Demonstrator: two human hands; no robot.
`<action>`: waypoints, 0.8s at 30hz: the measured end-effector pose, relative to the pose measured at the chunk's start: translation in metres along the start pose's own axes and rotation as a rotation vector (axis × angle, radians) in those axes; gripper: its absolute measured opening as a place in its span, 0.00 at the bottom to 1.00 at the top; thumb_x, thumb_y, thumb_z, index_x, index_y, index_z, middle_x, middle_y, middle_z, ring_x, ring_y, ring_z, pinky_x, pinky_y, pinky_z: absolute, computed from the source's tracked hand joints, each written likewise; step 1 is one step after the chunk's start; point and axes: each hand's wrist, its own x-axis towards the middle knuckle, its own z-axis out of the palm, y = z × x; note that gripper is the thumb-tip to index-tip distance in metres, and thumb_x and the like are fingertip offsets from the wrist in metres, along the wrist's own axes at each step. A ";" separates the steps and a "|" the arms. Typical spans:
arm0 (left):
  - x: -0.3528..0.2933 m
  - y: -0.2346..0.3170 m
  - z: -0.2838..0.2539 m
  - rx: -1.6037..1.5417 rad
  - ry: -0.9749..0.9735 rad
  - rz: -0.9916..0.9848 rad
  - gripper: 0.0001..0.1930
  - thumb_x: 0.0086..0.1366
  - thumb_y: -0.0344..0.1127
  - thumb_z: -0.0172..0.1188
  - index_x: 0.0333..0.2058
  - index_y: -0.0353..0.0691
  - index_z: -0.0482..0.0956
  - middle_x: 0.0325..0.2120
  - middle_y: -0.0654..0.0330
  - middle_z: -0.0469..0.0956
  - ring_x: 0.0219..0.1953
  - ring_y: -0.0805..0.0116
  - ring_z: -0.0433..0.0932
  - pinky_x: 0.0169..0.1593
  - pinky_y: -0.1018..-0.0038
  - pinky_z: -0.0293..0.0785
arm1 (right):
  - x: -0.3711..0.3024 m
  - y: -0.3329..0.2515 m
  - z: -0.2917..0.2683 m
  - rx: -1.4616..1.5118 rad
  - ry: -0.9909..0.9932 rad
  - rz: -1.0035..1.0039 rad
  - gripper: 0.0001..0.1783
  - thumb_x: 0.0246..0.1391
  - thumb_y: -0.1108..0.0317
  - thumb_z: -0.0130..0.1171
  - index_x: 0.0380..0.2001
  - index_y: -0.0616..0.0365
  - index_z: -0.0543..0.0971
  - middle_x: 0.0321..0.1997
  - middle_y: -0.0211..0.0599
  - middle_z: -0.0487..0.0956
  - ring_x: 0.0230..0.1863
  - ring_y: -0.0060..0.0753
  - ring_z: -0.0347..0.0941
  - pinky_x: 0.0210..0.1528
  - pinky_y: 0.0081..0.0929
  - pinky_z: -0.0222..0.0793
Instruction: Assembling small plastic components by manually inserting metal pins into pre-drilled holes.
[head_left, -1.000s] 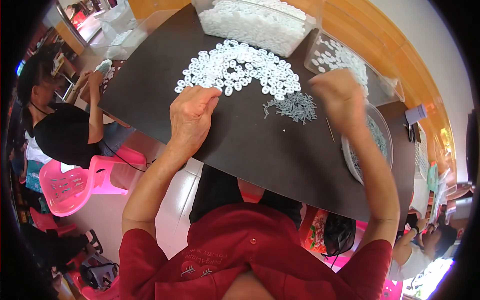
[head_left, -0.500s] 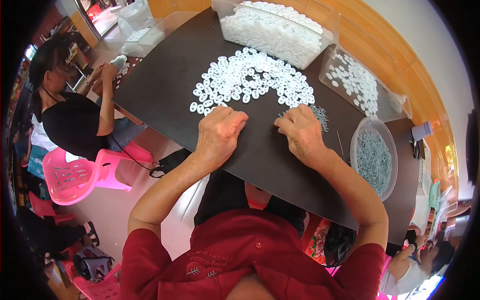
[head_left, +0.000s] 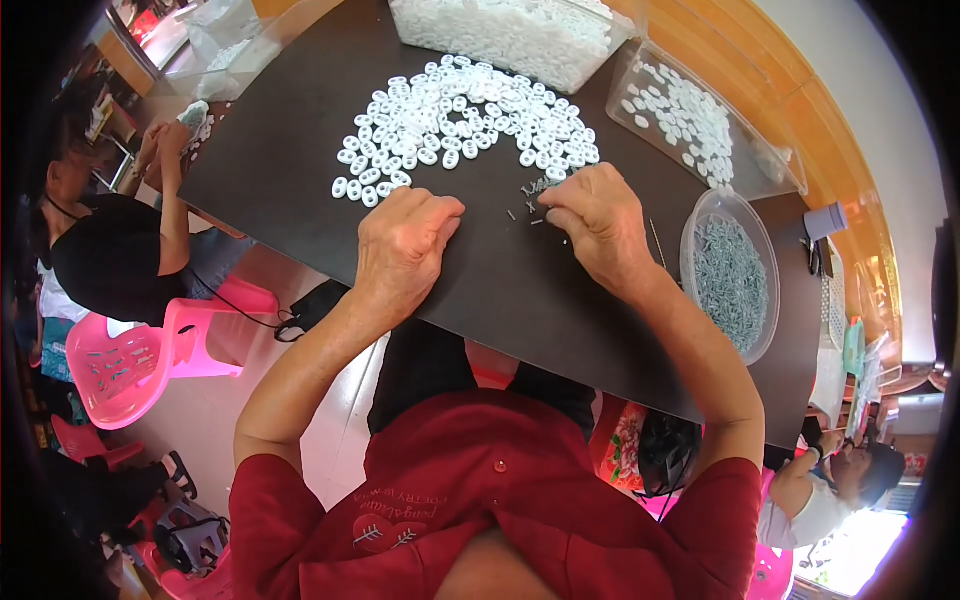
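My left hand [head_left: 405, 240] is closed just above the tabletop, its fingers curled under, so whatever it grips is hidden. Just beyond it begins an arc of small white oval plastic pieces [head_left: 430, 140], each with two holes. To the right, my right hand [head_left: 603, 228] has thumb and fingers pinched together over the table. Beside its fingertips lie several small grey screws [head_left: 537, 187], part of a little heap that the hand mostly covers. Anything between those fingertips is too small to make out.
The dark table [head_left: 500, 300] also bears a bin heaped with white pieces [head_left: 520, 45], a second bin [head_left: 750, 160] with fewer, a round tub of grey screws [head_left: 735, 275], a thin rod [head_left: 657, 243] and a lilac cup [head_left: 825, 221]. A co-worker [head_left: 110, 240] sits left on a pink chair [head_left: 120, 370].
The whole view has shifted, with the table contents now higher and further left. My right hand has uncovered some loose grey screws by its fingertips. My left hand stays closed.
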 end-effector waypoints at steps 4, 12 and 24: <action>0.001 0.003 0.003 0.003 -0.028 0.011 0.07 0.50 0.21 0.62 0.30 0.35 0.77 0.19 0.58 0.71 0.25 0.61 0.71 0.29 0.69 0.66 | -0.005 -0.009 0.002 -0.002 -0.059 0.020 0.11 0.35 0.78 0.65 0.27 0.55 0.79 0.26 0.31 0.73 0.33 0.37 0.68 0.36 0.32 0.64; -0.002 0.001 0.001 0.006 -0.002 0.028 0.08 0.48 0.21 0.63 0.29 0.36 0.77 0.19 0.58 0.71 0.25 0.60 0.71 0.28 0.69 0.66 | 0.000 -0.010 0.010 -0.211 -0.084 -0.266 0.09 0.35 0.81 0.58 0.23 0.58 0.72 0.24 0.35 0.67 0.29 0.39 0.64 0.33 0.32 0.60; -0.013 0.018 0.001 -0.010 -0.082 0.211 0.09 0.44 0.22 0.61 0.29 0.36 0.77 0.21 0.59 0.72 0.24 0.62 0.69 0.26 0.70 0.68 | -0.001 -0.030 0.009 -0.156 -0.057 -0.220 0.11 0.37 0.82 0.58 0.29 0.59 0.73 0.27 0.37 0.71 0.30 0.41 0.65 0.33 0.33 0.63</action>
